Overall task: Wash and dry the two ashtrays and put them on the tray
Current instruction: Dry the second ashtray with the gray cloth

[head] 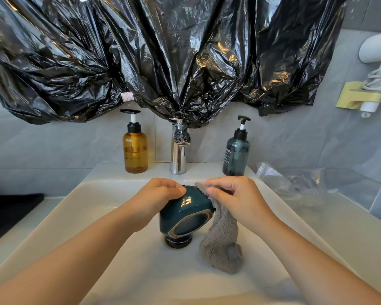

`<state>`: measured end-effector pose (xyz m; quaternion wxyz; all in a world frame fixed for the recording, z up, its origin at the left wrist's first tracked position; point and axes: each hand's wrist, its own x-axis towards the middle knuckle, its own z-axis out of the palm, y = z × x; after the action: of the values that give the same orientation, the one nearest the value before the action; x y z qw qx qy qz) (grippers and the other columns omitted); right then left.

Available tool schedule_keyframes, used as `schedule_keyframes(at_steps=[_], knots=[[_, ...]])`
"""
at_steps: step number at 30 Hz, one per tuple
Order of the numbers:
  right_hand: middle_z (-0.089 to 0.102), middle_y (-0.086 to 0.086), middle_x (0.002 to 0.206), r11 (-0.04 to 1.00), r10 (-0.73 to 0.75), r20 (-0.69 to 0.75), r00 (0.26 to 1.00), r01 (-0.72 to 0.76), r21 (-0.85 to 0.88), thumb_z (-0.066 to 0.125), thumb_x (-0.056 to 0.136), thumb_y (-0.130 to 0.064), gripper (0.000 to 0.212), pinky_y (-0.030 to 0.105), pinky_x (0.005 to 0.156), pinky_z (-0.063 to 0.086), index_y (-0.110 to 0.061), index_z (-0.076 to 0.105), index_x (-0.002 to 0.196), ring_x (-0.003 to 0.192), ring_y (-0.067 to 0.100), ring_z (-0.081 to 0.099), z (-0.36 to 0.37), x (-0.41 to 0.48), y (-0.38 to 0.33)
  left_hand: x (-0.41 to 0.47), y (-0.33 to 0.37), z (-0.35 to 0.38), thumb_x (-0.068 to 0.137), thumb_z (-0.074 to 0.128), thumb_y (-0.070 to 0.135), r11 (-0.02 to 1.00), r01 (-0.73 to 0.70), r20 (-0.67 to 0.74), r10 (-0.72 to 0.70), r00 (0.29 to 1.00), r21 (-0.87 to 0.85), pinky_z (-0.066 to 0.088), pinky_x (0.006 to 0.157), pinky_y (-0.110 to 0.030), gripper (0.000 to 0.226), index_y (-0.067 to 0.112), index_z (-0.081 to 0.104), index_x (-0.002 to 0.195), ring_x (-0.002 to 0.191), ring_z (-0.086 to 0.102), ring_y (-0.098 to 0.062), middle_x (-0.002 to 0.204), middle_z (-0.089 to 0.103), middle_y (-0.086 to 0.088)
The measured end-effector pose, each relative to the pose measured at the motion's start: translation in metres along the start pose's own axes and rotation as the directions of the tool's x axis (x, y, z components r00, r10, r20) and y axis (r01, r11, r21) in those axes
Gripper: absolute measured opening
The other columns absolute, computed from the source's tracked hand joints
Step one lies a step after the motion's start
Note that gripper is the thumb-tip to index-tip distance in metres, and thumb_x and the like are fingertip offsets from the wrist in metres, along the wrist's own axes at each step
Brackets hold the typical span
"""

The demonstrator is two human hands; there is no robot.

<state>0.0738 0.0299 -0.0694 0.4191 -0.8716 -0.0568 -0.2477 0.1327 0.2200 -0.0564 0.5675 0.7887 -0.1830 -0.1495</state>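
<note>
Ashtray (186, 213) wiping over sink (110, 208).
Left hand (157, 198) grips ashtray; right hand (234, 198), at 3 o'clock, pinches cloth (221, 243). Advice: rotate ashtray steadily, wipe rim and underside.

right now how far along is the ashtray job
Done: nothing can be confirmed; no ashtray is seen set down finished. In hand: the left hand holds one dark teal ashtray tilted over the sink while the right hand presses a grey cloth to its edge. Left: finishing this one, the second ashtray, and placing both on the tray; neither is clearly identifiable.
</note>
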Motion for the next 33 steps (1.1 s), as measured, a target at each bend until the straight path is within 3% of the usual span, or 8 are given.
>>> schedule_keyframes(at_steps=[4, 8, 12, 15, 20, 24, 26, 33], knots=[[0.073, -0.02, 0.094, 0.996, -0.079, 0.029, 0.996, 0.078, 0.044, 0.069, 0.087, -0.014, 0.024, 0.013, 0.081, 0.05, -0.034, 0.075, 0.098, 0.094, -0.004, 0.065, 0.002, -0.004, -0.008, -0.001, -0.002, -0.002, 0.094, 0.057, 0.018, 0.999, -0.022, -0.008, 0.022, 1.0, 0.024, 0.045, 0.087, -0.037, 0.019, 0.015, 0.069, 0.08, 0.084, 0.059, -0.024, 0.082, 0.068, -0.008], [0.072, -0.02, 0.099, 0.988, -0.149, 0.036, 0.988, 0.147, 0.047, 0.066, 0.089, -0.014, 0.026, 0.011, 0.085, 0.049, -0.033, 0.074, 0.104, 0.099, -0.006, 0.063, 0.013, -0.003, -0.017, -0.001, -0.003, -0.001, 0.095, 0.056, 0.017, 0.998, -0.056, -0.021, 0.056, 0.998, 0.019, 0.044, 0.084, -0.038, 0.018, 0.015, 0.069, 0.082, 0.084, 0.058, -0.023, 0.082, 0.068, -0.008], [0.071, -0.013, 0.109, 0.999, 0.022, 0.021, 1.0, -0.023, 0.028, 0.062, 0.092, -0.014, 0.025, 0.019, 0.093, 0.048, -0.025, 0.072, 0.113, 0.104, -0.001, 0.062, 0.006, 0.003, -0.002, -0.002, -0.001, -0.008, 0.095, 0.055, 0.02, 0.997, -0.075, -0.066, 0.073, 0.995, -0.029, 0.044, 0.078, -0.033, 0.018, 0.012, 0.067, 0.083, 0.08, 0.058, -0.023, 0.078, 0.065, -0.007], [0.073, -0.013, 0.103, 0.971, 0.13, 0.032, 0.991, -0.133, 0.197, 0.063, 0.091, -0.01, 0.026, 0.026, 0.094, 0.051, -0.032, 0.072, 0.102, 0.103, 0.004, 0.066, -0.002, 0.001, 0.006, -0.004, 0.005, -0.015, 0.097, 0.05, 0.018, 0.985, -0.134, -0.088, 0.125, 0.988, -0.109, 0.043, 0.076, -0.033, 0.022, 0.007, 0.064, 0.085, 0.075, 0.056, -0.022, 0.073, 0.062, -0.009], [0.072, -0.023, 0.096, 0.949, 0.042, -0.086, 0.995, -0.013, 0.316, 0.063, 0.091, -0.008, 0.025, 0.007, 0.076, 0.048, -0.028, 0.072, 0.104, 0.096, -0.007, 0.065, -0.007, 0.001, -0.002, -0.004, 0.005, -0.01, 0.098, 0.049, 0.014, 0.972, -0.17, -0.102, 0.155, 0.983, -0.159, 0.039, 0.07, -0.029, 0.022, 0.009, 0.061, 0.08, 0.073, 0.052, -0.019, 0.074, 0.061, -0.007], [0.072, -0.014, 0.109, 0.963, -0.037, -0.049, 0.998, 0.048, 0.266, 0.061, 0.092, -0.01, 0.028, 0.016, 0.09, 0.05, -0.025, 0.071, 0.113, 0.107, -0.001, 0.064, -0.001, 0.0, -0.008, -0.003, 0.004, -0.008, 0.098, 0.05, 0.017, 0.981, -0.159, -0.097, 0.149, 0.984, -0.112, 0.042, 0.076, -0.03, 0.022, 0.01, 0.062, 0.081, 0.078, 0.054, -0.019, 0.077, 0.063, -0.006], [0.07, -0.014, 0.114, 0.964, -0.054, -0.054, 0.997, 0.067, 0.258, 0.058, 0.094, -0.011, 0.028, 0.012, 0.091, 0.048, -0.024, 0.07, 0.116, 0.11, -0.003, 0.061, 0.002, 0.002, -0.009, -0.005, 0.004, -0.008, 0.097, 0.05, 0.016, 0.978, -0.174, -0.077, 0.166, 0.983, -0.118, 0.041, 0.074, -0.029, 0.022, 0.011, 0.062, 0.079, 0.076, 0.054, -0.018, 0.075, 0.063, -0.006], [0.064, -0.019, 0.119, 0.947, 0.056, 0.038, 0.998, -0.065, 0.315, 0.048, 0.1, -0.018, 0.03, 0.0, 0.081, 0.042, -0.03, 0.064, 0.122, 0.107, -0.016, 0.055, 0.0, 0.002, -0.001, -0.008, 0.005, -0.009, 0.098, 0.048, 0.017, 0.961, -0.217, -0.059, 0.209, 0.976, -0.17, 0.041, 0.066, -0.025, 0.024, 0.01, 0.059, 0.078, 0.071, 0.054, -0.016, 0.072, 0.062, -0.006]])
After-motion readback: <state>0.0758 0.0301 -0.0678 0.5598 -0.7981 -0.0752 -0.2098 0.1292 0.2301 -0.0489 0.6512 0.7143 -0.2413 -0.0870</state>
